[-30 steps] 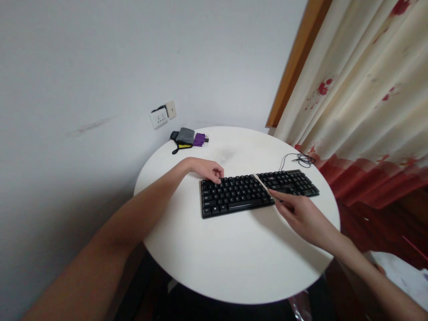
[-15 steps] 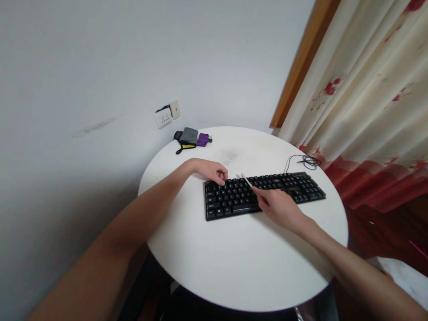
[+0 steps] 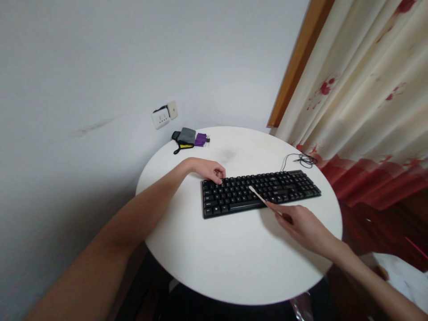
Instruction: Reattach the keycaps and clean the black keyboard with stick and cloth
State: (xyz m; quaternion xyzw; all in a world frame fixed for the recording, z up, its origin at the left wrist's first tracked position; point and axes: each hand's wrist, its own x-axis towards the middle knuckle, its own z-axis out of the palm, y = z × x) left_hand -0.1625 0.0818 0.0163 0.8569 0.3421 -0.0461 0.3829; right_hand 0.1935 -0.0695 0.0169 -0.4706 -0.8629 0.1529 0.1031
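Observation:
A black keyboard [image 3: 240,196] lies flat on the round white table [image 3: 234,267]. At its upper left corner rests my left hand [image 3: 210,170], fingers curled and thumb down on the top keys, steadying it. My right hand [image 3: 299,223] is closed around the handle of a slim pale toothbrush [image 3: 259,195], just in front of the keyboard's lower edge. The small white brush head points up and left over the middle keys; whether it touches them I cannot tell.
Near the wall lie a folded grey cloth [image 3: 187,135] with yellow beneath it and a small purple cloth [image 3: 201,140]. The keyboard's coiled cable [image 3: 306,160] sits at the right rear. A wall socket [image 3: 161,118] is behind, and a curtain [image 3: 361,98] hangs at the right.
My right hand has drawn back toward me and right, bringing the brush head from beyond the top edge to over the middle keys. My left hand stays on the keyboard's corner.

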